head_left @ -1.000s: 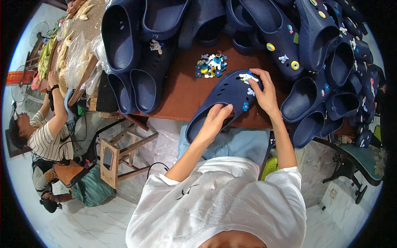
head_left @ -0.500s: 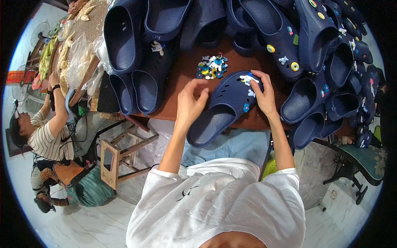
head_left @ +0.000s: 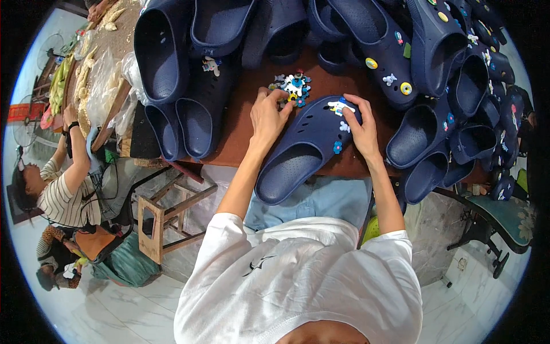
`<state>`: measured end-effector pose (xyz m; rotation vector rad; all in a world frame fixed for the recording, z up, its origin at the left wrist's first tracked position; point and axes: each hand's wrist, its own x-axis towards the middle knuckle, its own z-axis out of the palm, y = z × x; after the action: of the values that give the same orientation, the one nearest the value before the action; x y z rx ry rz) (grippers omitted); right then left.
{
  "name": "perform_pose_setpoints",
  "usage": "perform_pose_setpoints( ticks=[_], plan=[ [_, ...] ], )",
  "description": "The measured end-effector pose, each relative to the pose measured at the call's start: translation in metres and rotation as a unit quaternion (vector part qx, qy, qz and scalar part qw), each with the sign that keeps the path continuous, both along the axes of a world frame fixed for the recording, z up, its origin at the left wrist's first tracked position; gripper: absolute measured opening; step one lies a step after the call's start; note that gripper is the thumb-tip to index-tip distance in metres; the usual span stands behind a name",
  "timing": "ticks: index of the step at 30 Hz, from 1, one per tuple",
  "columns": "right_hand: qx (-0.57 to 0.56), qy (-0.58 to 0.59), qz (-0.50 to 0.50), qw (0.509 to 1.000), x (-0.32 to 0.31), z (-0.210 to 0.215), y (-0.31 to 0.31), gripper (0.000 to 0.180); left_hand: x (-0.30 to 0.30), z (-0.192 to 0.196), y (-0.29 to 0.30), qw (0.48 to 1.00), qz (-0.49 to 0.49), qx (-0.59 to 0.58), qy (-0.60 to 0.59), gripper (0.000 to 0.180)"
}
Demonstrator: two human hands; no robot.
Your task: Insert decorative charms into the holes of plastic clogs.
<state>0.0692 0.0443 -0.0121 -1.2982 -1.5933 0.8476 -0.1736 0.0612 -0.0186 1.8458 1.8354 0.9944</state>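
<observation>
A navy clog (head_left: 309, 135) lies tilted at the near edge of the brown table, its toe pointing away to the right. My right hand (head_left: 362, 129) grips its toe, thumb on top beside a white character charm (head_left: 341, 106). A small pale charm (head_left: 344, 126) and a blue flower charm (head_left: 337, 147) also sit on this clog. My left hand (head_left: 268, 117) is at the near left edge of a pile of colourful shoe charms (head_left: 297, 85). Its fingers are bent inward over the charms; whatever lies between the fingertips is hidden.
Navy clogs (head_left: 162, 57) stand at the far left of the table (head_left: 240, 132); more clogs with charms (head_left: 395, 69) crowd the right. A wooden stool (head_left: 152, 229) stands on the floor at left. Beyond it a person in a striped shirt (head_left: 69, 192) works at another table.
My left hand has moved away from me to the charm pile, and its fingers have bent over it. My right hand still holds the clog.
</observation>
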Motion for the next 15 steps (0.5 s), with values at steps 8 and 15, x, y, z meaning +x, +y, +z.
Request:
perform_pose_setpoints(
  ticks=[8,15],
  plan=[
    [-0.01,0.014,-0.002,1.0,-0.001,-0.001,-0.001,0.031,-0.001,0.004,-0.002,1.0,-0.004,0.017,0.012,0.021],
    [-0.006,0.008,-0.011,1.0,-0.001,-0.002,-0.001,0.031,0.01,0.037,-0.021,0.991,-0.089,-0.016,-0.098,0.015]
  ],
)
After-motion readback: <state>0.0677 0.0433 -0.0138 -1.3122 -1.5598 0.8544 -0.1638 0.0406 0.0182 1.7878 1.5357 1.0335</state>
